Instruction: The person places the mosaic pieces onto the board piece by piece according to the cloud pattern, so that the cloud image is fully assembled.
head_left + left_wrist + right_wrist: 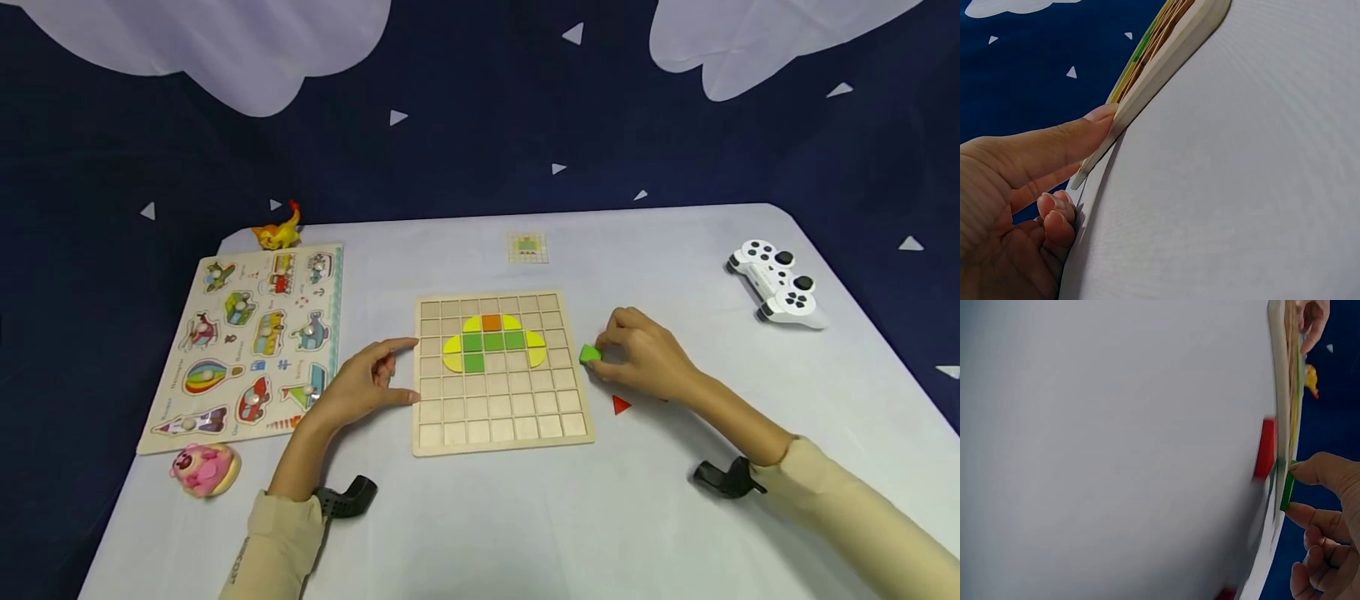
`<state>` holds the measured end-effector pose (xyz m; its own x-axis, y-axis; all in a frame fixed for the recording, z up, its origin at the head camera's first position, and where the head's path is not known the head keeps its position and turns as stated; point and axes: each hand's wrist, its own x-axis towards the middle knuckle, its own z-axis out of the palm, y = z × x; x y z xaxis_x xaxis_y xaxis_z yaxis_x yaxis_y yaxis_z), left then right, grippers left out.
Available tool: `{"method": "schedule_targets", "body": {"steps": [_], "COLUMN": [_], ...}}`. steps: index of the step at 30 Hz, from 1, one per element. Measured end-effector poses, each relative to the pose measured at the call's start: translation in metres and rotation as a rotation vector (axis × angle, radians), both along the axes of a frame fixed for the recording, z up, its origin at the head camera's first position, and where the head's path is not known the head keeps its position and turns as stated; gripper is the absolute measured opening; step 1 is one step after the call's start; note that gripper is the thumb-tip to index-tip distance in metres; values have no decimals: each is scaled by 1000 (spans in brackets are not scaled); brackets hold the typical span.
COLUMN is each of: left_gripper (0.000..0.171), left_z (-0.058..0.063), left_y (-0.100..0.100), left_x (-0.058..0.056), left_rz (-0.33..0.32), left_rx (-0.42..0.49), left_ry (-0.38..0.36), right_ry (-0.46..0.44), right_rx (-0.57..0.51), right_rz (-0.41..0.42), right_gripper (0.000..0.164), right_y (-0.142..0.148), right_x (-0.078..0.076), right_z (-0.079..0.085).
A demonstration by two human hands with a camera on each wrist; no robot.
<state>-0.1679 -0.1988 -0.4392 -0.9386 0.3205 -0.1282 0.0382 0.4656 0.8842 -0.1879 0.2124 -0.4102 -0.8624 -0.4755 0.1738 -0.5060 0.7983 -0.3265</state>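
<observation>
My right hand (647, 354) pinches a green square tile (590, 354) between thumb and fingertips, just off the right edge of a wooden grid board (502, 427). In the right wrist view the green tile (1287, 486) is seen edge-on between the fingers. My left hand (362, 385) touches the board's left edge with thumb and index fingertip; in the left wrist view its thumb (1085, 134) lies against the rim while the other fingers curl loosely. Several green squares (493, 342), yellow quarter-rounds (453, 353) and one orange square (491, 322) sit in the upper cells.
Near my right hand lies a red triangle (621, 405). A small pattern card (528, 247) lies behind the board. To the left are a picture puzzle board (255, 350), a yellow figurine (279, 233) and a pink toy (205, 470); a white game controller (776, 283) lies far right.
</observation>
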Motion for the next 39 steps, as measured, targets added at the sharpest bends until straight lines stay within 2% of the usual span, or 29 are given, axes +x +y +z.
{"method": "schedule_targets", "body": {"steps": [4, 12, 25, 39], "left_gripper": [77, 78, 77, 78], "left_z": [2, 2, 2, 3], "left_y": [0, 2, 1, 0], "left_x": [0, 0, 1, 2], "left_rz": [3, 12, 14, 20], "left_rx": [3, 7, 19, 13], "left_ry": [-10, -7, -16, -11], "right_ry": [-15, 33, 35, 46], "right_rx": [-26, -70, -58, -53], "right_rz": [34, 139, 263, 308], "right_gripper": [22, 22, 22, 17], "right_y": [-15, -42, -83, -104], "right_x": [-2, -7, -10, -17], "right_z": [1, 0, -1, -5]}}
